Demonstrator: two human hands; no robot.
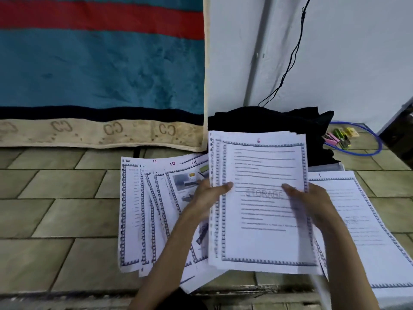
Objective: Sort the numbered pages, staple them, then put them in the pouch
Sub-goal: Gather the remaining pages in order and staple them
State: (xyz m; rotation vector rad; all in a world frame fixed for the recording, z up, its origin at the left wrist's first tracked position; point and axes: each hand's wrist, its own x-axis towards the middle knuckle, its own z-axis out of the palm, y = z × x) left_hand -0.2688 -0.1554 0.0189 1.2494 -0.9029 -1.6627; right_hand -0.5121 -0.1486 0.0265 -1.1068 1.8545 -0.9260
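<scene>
Head view, only cam I've got. Both hands are up w/ a stack of pages (261, 198) held between them, lifted off the floor and tilted toward me. Top sheet is marked 6 at its head, blue chain border, text lines, a faint "STORAGE" across the middle. Left hand (206, 195) grips the stack's left edge, thumb on the front face, fingers behind, so I can't see them. Right hand (310, 202) grips the right edge the same way, thumb lying on the front. Several sheet edges show fanned at the stack's left and top, so it's more than one page; can't tell how many.

On the tiled floor (55, 209), left of the stack, a spread of loose pages (147, 209) lies overlapped, fanned out; I read 11, 10 and 14 at their tops, the leftmost number is too blurred. The 14 sheet has pictures on it, partly behind my left hand. Right of the stack, page 1 (362, 220) lies flat on the floor, its left part covered by the held stack and right forearm.

Far side, just behind the held stack: a black cloth bundle (290, 124), w/ a thin black cord (292, 50) running up the white wall. Far right, near the wall, small colored staplers or clips (339, 137) (pink, green, yellow; can't tell which) inside a blue cable loop (371, 151). Far left, a teal-and-red blanket (100, 63) hangs down to the floor.
</scene>
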